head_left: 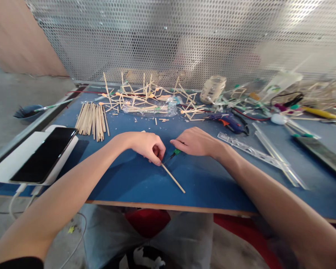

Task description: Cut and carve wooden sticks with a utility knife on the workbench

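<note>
Blue tabletop (123, 186) runs to its pale front edge (162, 206); the stick (173, 178) slants toward that edge, pinched in the left hand's (148, 145) fingertips. The right hand (195, 142) grips a green tool (176, 152). Jar (212, 89) stands behind, contents unclear.

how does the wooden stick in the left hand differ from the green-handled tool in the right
The wooden stick is pale tan; the green-handled tool has a thin, darker tip. The stick's exposed end points toward the person, while the tool's tip points toward the stick. Both are slim and held, by the left hand and right hand respectively.
</note>
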{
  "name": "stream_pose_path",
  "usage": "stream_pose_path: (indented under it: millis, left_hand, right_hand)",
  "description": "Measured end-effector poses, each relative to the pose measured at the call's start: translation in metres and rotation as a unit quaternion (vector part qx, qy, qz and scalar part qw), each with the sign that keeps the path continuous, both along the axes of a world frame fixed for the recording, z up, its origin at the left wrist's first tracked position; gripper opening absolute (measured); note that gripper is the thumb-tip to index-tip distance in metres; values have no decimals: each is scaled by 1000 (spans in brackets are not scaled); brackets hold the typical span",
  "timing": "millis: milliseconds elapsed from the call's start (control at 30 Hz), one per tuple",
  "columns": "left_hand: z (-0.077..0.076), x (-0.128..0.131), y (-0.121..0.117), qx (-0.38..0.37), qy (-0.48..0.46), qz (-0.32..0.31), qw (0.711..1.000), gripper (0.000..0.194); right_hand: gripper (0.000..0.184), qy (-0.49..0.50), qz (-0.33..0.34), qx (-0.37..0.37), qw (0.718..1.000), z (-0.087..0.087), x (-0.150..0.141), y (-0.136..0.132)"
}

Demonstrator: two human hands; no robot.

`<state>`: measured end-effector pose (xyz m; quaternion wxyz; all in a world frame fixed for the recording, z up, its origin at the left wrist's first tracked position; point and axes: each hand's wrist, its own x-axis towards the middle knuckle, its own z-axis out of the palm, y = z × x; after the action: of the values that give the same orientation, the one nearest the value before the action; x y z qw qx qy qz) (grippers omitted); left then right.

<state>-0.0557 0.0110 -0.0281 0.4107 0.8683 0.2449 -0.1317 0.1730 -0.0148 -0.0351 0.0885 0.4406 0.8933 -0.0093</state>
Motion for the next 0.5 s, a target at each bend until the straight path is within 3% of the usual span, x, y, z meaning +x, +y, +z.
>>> stream_pose_path:
  millis: [233,500]
  left_hand:
    - [-1,-1,2,-31,-18,5,999,18]
    - [2,-2,-2,-10,-7,17,1000,19]
  right_hand:
    - [68,0,3,-3,1000,2,1,-1]
    - [69,-8,2,-11,1000,7,-2,-4]
